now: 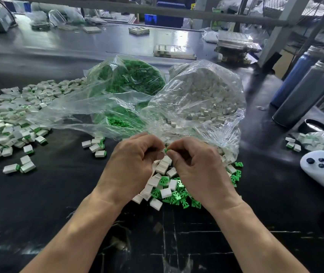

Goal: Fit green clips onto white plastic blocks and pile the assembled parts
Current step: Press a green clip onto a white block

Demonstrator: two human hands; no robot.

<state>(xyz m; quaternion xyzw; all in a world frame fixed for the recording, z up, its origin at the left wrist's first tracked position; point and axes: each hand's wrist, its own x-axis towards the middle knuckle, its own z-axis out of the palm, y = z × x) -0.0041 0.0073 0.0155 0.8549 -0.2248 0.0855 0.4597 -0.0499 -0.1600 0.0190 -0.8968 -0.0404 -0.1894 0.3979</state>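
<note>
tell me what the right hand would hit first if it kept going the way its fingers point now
The right hand points inward at the left hand, nearly touching it over the green clip pinched between them. It would likely meet that hand's fingertips first, though depth is hard to judge.

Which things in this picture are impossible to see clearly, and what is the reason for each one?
- Head view: the small green plastic clip is mostly hidden by the fingertips of the left hand and right hand; whether a white block is held cannot be told.
- Loose white plastic blocks and green clips are partly hidden under both hands.
- The white handheld device with dark buttons is cut off by the right edge.
- Far bench items are blurred.
</note>
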